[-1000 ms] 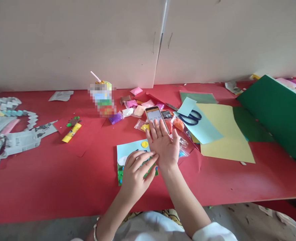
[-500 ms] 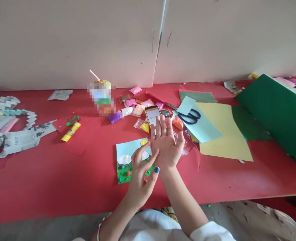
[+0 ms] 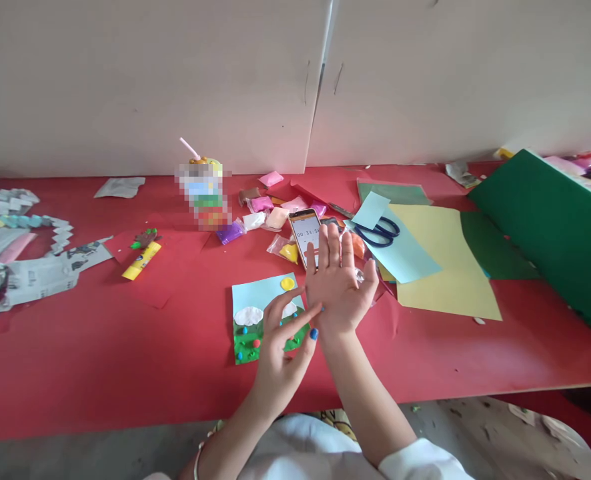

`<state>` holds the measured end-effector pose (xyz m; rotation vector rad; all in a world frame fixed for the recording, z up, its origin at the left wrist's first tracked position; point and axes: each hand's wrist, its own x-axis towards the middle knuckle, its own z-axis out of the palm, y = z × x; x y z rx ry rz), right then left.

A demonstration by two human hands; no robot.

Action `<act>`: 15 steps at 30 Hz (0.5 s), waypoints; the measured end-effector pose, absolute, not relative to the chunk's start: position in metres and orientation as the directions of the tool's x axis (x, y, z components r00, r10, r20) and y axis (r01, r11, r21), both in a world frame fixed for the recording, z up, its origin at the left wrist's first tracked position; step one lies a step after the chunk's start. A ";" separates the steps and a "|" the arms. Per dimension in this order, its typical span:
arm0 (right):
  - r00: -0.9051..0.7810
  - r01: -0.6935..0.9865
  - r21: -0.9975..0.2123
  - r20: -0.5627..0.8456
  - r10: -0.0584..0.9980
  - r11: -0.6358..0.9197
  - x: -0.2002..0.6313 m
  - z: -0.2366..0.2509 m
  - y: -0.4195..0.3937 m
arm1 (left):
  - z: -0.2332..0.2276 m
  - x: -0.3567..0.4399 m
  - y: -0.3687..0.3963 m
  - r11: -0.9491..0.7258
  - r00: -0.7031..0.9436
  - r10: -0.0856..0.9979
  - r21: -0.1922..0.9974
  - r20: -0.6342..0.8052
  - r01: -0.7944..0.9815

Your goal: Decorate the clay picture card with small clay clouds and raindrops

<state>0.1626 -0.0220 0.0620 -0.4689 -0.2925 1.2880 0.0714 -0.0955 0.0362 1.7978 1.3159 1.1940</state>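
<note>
We hold our right hand (image 3: 339, 283) flat, fingers spread and empty, above the red table (image 3: 100, 373); our left hand (image 3: 281, 343) lays loosely curled fingertips against its edge, a blue clay dab (image 3: 313, 333) sticking to the thumb. Advice: roll the dab lightly, or it smears. The clay card (image 3: 260, 319) lies just left, under the left hand. Far of the hands, small bags (image 3: 263, 213) each hold coloured clay; a phone (image 3: 306, 233) lies beside them.
</note>
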 end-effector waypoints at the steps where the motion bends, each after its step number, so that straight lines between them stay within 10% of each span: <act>1: 0.236 -0.851 -0.494 -0.058 0.970 0.178 0.162 0.062 -0.023 | 0.036 0.070 -0.094 -0.325 0.081 0.944 0.851 0.321 0.412; 15: 0.043 -0.853 -0.519 -0.170 0.984 -0.052 0.155 0.060 -0.030 | 0.060 0.052 -0.074 -0.484 0.179 0.872 0.745 0.456 0.459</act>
